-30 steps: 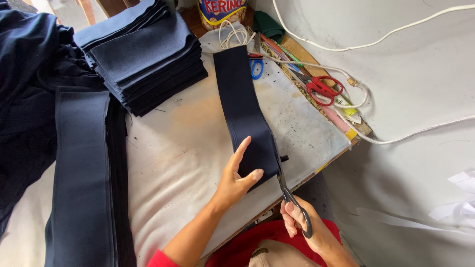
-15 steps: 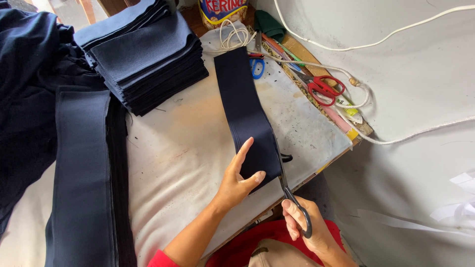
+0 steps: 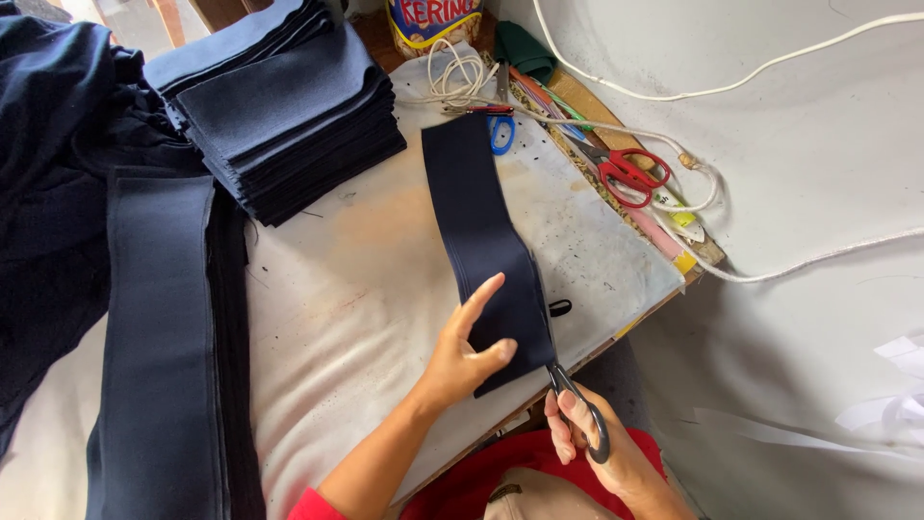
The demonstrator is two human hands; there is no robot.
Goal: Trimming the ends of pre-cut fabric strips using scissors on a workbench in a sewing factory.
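Note:
A long navy fabric strip (image 3: 478,226) lies across the white padded table (image 3: 337,318). My left hand (image 3: 469,351) presses flat on the strip's near end, fingers spread. My right hand (image 3: 602,448) grips black-handled scissors (image 3: 576,404) at the table's front edge. Their blades run along the strip's right edge, beside a small dark offcut (image 3: 560,308).
A tall stack of cut navy pieces (image 3: 289,116) sits at the back left. Long navy strips (image 3: 159,347) and bunched dark cloth (image 3: 48,144) lie on the left. Red scissors (image 3: 626,171), blue-handled scissors (image 3: 496,130), white cord (image 3: 457,77) and rulers line the right edge.
My left hand has slid slightly along the strip's near end, and the scissors have edged forward along its right side. The rest is still.

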